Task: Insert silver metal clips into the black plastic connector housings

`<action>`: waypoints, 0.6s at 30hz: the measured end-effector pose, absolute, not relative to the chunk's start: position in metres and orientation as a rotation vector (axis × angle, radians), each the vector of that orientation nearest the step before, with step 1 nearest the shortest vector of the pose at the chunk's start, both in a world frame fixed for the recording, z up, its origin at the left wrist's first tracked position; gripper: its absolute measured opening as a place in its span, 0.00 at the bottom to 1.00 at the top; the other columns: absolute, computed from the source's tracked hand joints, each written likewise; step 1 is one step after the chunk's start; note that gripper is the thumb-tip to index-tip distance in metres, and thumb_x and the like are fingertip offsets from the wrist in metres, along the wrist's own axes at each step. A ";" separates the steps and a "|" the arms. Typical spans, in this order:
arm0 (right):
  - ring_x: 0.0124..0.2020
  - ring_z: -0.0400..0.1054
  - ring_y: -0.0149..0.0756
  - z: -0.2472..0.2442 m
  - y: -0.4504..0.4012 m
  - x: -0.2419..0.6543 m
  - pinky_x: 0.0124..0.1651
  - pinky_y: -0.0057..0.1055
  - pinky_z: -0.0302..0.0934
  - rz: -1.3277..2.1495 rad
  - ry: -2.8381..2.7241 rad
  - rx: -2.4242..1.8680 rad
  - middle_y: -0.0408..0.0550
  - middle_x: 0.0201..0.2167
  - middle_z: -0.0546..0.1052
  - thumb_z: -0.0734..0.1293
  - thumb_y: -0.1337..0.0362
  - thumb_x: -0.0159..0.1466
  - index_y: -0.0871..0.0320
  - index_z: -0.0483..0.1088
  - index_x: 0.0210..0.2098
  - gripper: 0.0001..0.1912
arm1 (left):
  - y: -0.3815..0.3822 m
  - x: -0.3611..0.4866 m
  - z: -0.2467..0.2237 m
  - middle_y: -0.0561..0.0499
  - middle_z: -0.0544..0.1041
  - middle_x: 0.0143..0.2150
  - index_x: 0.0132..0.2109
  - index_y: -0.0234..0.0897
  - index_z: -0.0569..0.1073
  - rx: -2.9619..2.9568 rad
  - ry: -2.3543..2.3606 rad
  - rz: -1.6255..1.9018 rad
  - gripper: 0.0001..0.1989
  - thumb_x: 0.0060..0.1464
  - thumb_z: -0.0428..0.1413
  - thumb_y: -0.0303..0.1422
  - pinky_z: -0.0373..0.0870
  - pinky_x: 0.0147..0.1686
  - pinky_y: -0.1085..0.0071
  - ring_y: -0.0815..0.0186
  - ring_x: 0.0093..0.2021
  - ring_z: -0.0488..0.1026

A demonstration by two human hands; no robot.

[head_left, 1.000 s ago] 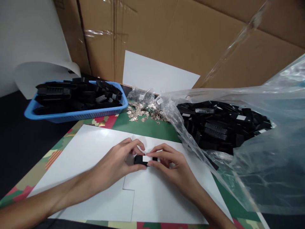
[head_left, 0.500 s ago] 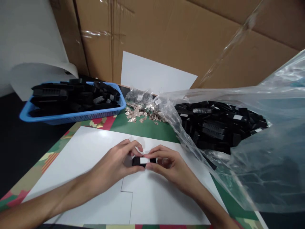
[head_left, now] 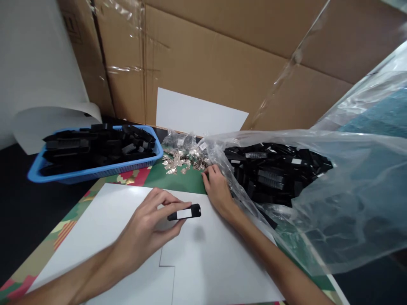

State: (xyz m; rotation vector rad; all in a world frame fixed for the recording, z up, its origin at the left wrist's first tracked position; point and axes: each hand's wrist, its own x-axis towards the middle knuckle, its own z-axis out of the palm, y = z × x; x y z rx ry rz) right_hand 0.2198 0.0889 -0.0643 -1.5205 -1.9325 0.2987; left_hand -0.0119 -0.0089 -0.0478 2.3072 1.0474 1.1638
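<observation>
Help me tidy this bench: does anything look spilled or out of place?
Small metal pieces lie scattered on the green surface beside a crumpled clear bag. Their loose spread looks spilled, though possibly deliberate.

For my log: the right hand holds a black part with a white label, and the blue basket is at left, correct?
No: the head view shows the left hand holding the black part with the white label; the blue basket is at left.

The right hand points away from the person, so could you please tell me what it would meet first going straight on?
Going straight on, the right hand would probably meet the small metal pieces first; they lie just ahead of it, though depth is unclear and it may already touch them.
</observation>
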 end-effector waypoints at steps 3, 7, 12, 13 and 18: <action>0.41 0.73 0.41 -0.056 0.066 0.229 0.48 0.41 0.71 0.348 -1.964 -1.436 0.51 0.43 0.76 0.61 0.65 0.74 0.56 0.72 0.41 0.08 | -0.009 -0.014 -0.043 0.52 0.76 0.43 0.61 0.52 0.73 2.291 1.061 1.238 0.23 0.64 0.60 0.23 0.70 0.45 0.65 0.61 0.46 0.70; 0.38 0.76 0.38 -0.041 0.019 0.241 0.44 0.36 0.73 0.593 -1.883 -1.288 0.48 0.39 0.79 0.66 0.60 0.74 0.56 0.75 0.45 0.08 | -0.012 -0.014 -0.039 0.53 0.77 0.45 0.60 0.51 0.73 2.265 1.050 1.234 0.24 0.62 0.62 0.23 0.70 0.45 0.66 0.62 0.46 0.71; 0.40 0.77 0.37 -0.034 -0.009 0.242 0.46 0.35 0.73 0.843 -1.754 -1.108 0.47 0.40 0.81 0.72 0.61 0.70 0.54 0.79 0.44 0.05 | -0.015 -0.012 -0.037 0.54 0.77 0.42 0.59 0.51 0.74 2.259 1.060 1.253 0.23 0.62 0.63 0.23 0.70 0.45 0.67 0.64 0.44 0.72; 0.41 0.77 0.37 -0.033 -0.009 0.241 0.46 0.35 0.73 0.861 -1.742 -1.078 0.47 0.40 0.81 0.73 0.62 0.70 0.54 0.79 0.44 0.05 | -0.015 -0.011 -0.036 0.54 0.77 0.42 0.59 0.51 0.74 2.256 1.062 1.264 0.22 0.62 0.63 0.23 0.70 0.45 0.67 0.64 0.43 0.72; 0.42 0.77 0.36 -0.032 -0.009 0.240 0.47 0.35 0.74 0.894 -1.655 -1.055 0.46 0.41 0.82 0.75 0.63 0.68 0.52 0.79 0.47 0.09 | -0.012 -0.009 -0.037 0.54 0.82 0.46 0.55 0.52 0.77 2.157 1.074 1.251 0.18 0.61 0.64 0.27 0.72 0.46 0.64 0.61 0.46 0.77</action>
